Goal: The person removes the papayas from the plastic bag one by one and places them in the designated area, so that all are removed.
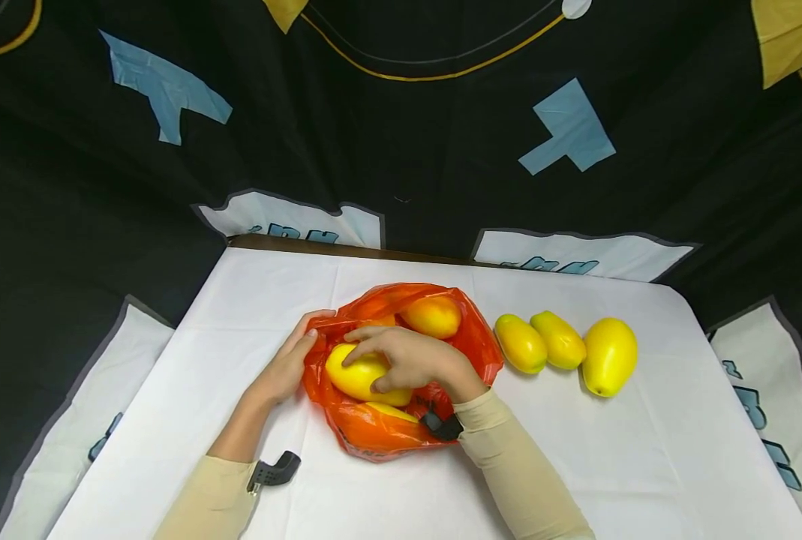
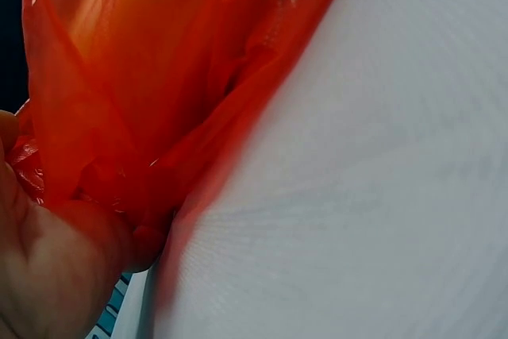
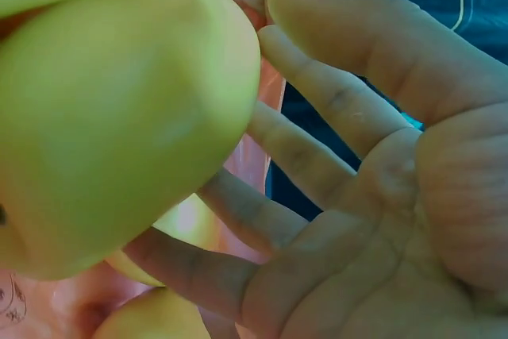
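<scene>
An orange-red plastic bag [image 1: 367, 439] lies with its mouth facing up, holding several yellow mango-like fruits. My left hand [image 1: 286, 370] grips the bag's left rim, its thumb on the edge; in the left wrist view, red plastic [image 2: 182, 77] partly covers that hand [image 2: 63, 267]. Over the bag's mouth, my right hand [image 1: 417, 358] spreads its fingers above a large yellow fruit [image 1: 353, 375]. The right wrist view has the right hand's fingers [image 3: 309, 164] fairly straight beside the end of this fruit [image 3: 135, 125]. Another fruit [image 1: 434, 316] sits at the bag's back.
To the right of the bag, three yellow fruits stand in a row on the white tablecloth [image 1: 684, 450]: two smaller ones [image 1: 521, 343] [image 1: 558, 340] and a larger one [image 1: 610, 357]. A black curtain [image 1: 428, 150] with blue tape hangs behind the table.
</scene>
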Demonstrator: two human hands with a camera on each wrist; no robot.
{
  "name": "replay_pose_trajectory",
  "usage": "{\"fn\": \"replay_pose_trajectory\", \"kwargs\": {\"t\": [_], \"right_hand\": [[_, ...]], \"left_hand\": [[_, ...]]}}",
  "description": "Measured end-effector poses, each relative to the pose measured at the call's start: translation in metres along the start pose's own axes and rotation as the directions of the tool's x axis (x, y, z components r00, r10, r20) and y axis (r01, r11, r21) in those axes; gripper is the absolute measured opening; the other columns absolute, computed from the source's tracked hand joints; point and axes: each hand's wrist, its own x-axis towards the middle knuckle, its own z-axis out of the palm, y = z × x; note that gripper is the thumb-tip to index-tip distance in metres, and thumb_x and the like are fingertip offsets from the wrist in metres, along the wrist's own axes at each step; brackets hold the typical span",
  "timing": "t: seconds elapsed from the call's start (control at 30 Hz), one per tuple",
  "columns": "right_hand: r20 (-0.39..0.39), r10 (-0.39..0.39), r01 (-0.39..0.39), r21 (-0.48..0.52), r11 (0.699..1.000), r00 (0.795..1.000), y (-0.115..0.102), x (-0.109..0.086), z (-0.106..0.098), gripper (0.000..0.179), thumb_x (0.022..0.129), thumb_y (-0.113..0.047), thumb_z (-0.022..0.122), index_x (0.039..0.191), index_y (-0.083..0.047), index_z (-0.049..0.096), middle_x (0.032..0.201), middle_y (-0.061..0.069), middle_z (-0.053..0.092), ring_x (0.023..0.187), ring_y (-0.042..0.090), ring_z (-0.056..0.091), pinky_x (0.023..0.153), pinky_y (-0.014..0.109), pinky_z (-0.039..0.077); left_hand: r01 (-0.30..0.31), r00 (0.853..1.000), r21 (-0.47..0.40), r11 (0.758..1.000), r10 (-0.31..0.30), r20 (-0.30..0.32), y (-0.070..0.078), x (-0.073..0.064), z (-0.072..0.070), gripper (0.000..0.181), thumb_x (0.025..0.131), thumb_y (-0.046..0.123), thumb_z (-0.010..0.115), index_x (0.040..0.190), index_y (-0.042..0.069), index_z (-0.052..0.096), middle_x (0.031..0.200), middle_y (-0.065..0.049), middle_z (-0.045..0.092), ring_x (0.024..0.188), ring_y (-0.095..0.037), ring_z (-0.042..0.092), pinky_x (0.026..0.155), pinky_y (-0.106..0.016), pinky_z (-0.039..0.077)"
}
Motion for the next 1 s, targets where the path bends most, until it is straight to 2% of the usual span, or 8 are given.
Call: {"fn": "replay_pose_trajectory", "kwargs": {"t": [0.17,0.23,0.43,0.67,0.87,1.0], "right_hand": [[0.005,0.054,-0.054,-0.023,0.998,0.999,0.001,-0.003,0.0,0.05,0.083,-0.012,0.077,0.129,-0.025,0.064,0.145,-0.005,0.046,0.135,0.014,0.037,0.105,0.033,0.038],[0.007,0.074,-0.074,-0.02,0.997,0.997,0.003,-0.005,0.002,0.052,0.083,-0.013,0.077,0.131,-0.027,0.062,0.145,-0.006,0.046,0.133,0.014,0.038,0.105,0.034,0.039],[-0.002,0.092,-0.092,0.03,0.995,0.996,0.008,-0.01,0.006,0.054,0.082,-0.016,0.078,0.131,-0.032,0.06,0.145,-0.01,0.045,0.135,0.014,0.036,0.107,0.038,0.037],[-0.008,0.105,-0.104,0.07,0.992,0.994,0.01,-0.016,0.008,0.055,0.081,-0.016,0.08,0.129,-0.031,0.059,0.141,-0.01,0.047,0.131,0.013,0.039,0.108,0.038,0.036],[-0.012,0.124,-0.123,0.072,0.99,0.992,0.011,-0.018,0.009,0.056,0.081,-0.013,0.08,0.129,-0.03,0.057,0.139,-0.011,0.048,0.125,0.012,0.042,0.106,0.038,0.038],[-0.024,0.118,-0.117,0.039,0.992,0.993,0.011,-0.018,0.01,0.055,0.081,-0.012,0.079,0.128,-0.03,0.057,0.138,-0.01,0.049,0.124,0.013,0.043,0.105,0.037,0.039]], "left_hand": [[-0.006,1.0,0.006,1.0,0.006,-0.007,-0.02,0.005,-0.003,0.041,0.109,0.027,0.023,0.148,0.02,0.032,0.146,-0.004,0.039,0.131,-0.028,0.039,0.107,-0.046,0.035],[-0.007,1.0,0.014,1.0,0.007,-0.012,-0.023,0.005,-0.003,0.042,0.108,0.032,0.024,0.148,0.022,0.032,0.145,-0.002,0.04,0.13,-0.026,0.04,0.105,-0.044,0.037],[0.004,1.0,0.019,1.0,-0.003,-0.025,-0.023,0.005,-0.001,0.042,0.108,0.035,0.026,0.147,0.023,0.033,0.143,0.0,0.041,0.128,-0.025,0.042,0.102,-0.041,0.041],[-0.01,1.0,0.016,1.0,0.01,-0.01,-0.023,0.005,-0.001,0.043,0.108,0.034,0.024,0.148,0.022,0.032,0.144,-0.003,0.04,0.127,-0.029,0.043,0.1,-0.036,0.043],[-0.005,1.0,0.018,1.0,0.005,-0.021,-0.022,0.005,0.0,0.042,0.108,0.035,0.025,0.147,0.024,0.034,0.143,0.0,0.042,0.127,-0.026,0.043,0.101,-0.038,0.042],[-0.004,1.0,0.014,1.0,0.004,-0.02,-0.023,0.005,0.0,0.042,0.108,0.035,0.025,0.147,0.023,0.033,0.142,-0.001,0.042,0.126,-0.026,0.043,0.1,-0.036,0.043]]}}
